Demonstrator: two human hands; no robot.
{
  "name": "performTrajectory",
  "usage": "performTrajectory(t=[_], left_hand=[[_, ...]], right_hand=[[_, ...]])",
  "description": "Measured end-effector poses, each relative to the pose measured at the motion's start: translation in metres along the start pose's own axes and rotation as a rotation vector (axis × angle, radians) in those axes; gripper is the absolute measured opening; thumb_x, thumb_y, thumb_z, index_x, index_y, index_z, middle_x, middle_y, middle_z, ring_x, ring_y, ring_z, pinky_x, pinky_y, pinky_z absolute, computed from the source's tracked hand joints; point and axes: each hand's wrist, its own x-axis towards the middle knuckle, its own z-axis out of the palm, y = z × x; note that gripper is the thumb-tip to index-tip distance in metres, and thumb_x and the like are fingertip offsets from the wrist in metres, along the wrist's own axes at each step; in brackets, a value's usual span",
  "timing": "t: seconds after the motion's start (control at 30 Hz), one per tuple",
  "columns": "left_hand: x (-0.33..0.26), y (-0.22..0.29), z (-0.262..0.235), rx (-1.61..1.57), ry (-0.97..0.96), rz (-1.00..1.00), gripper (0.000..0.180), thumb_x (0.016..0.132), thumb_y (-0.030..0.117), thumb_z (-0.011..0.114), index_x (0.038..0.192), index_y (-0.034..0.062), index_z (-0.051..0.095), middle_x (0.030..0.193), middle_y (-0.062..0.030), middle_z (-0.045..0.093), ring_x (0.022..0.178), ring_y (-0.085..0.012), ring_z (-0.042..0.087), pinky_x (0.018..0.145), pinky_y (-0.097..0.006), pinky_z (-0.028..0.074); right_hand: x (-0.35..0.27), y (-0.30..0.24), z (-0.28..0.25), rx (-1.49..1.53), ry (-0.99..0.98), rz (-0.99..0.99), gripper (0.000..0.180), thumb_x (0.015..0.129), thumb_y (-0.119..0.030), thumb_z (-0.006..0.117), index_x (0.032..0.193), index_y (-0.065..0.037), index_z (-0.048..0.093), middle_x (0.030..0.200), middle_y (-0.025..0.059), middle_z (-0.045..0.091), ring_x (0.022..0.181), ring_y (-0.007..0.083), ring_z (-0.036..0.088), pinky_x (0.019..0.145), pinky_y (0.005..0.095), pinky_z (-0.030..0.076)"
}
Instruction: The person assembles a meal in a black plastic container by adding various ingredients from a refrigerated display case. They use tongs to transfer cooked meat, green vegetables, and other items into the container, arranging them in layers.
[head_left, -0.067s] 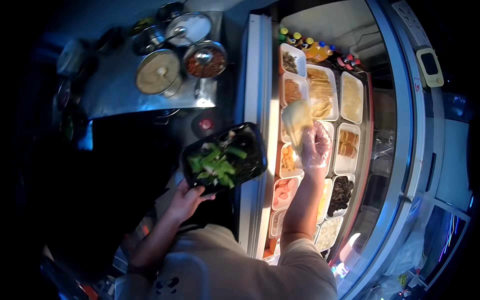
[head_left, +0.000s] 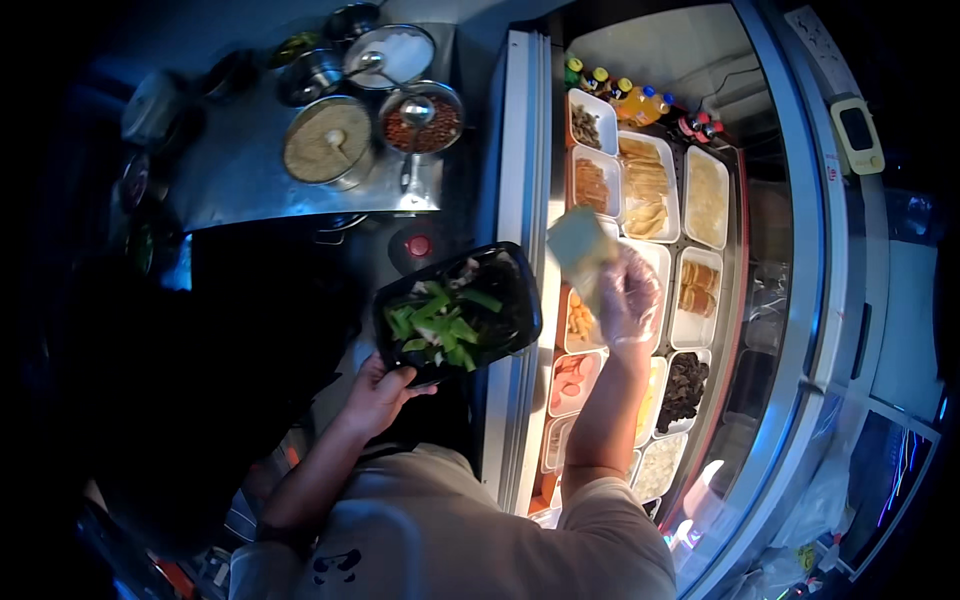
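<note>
Beneath the near left corner of a black plastic tray (head_left: 512, 315), my bare left hand (head_left: 382, 390) grips the rim with the thumb on top. Cut green vegetables (head_left: 435, 325) lie in the tray, with darker pieces around them. My right hand (head_left: 630, 295), in a clear plastic glove, has its fingers closed on a thin, pale, square food sheet (head_left: 578, 243); its kind is unclear. Sheet and hand are above the white food tubs of the lit case, to the right of the tray. Part of the tub below the sheet is hidden.
White tubs hold pale strips (head_left: 645, 185), brown rolls (head_left: 697, 285), pink slices (head_left: 573, 380) and black fungus (head_left: 685, 390). Bottles (head_left: 640, 103) stand at the case's far end. A metal counter (head_left: 235, 195) at far left bears bowls, including reddish-brown food (head_left: 410, 137). The case's frame (head_left: 515, 200) runs between.
The pale sheet has swung to the left and tilted in my right hand. The black tray shifts slightly right in view, still in my left hand.
</note>
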Motion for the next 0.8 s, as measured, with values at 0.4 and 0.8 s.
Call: performTrajectory(t=[0.4, 0.8], left_hand=[[-0.11, 0.006, -0.023, -0.106, -0.127, 0.104, 0.041, 0.099, 0.001, 0.053, 0.138, 0.0109, 0.054, 0.129, -0.0096, 0.068, 0.112, -0.0239, 0.07, 0.09, -0.042, 0.061], [-0.224, -0.022, -0.065, -0.094, -0.057, 0.2, 0.039, 0.1, 0.005, 0.054, 0.138, 0.0084, 0.051, 0.124, -0.0122, 0.067, 0.108, -0.0249, 0.07, 0.082, -0.039, 0.063]], right_hand=[[-0.103, -0.128, 0.102, -0.729, -0.4, -0.527, 0.025, 0.082, -0.007, 0.08, 0.107, -0.003, 0.076, 0.099, 0.0114, 0.075, 0.092, 0.0281, 0.071, 0.082, 0.036, 0.056], [-0.222, -0.121, 0.097, -0.196, -0.088, -0.105, 0.016, 0.1, -0.013, 0.068, 0.114, -0.005, 0.07, 0.089, 0.0006, 0.067, 0.079, 0.0091, 0.062, 0.07, 0.026, 0.052]])
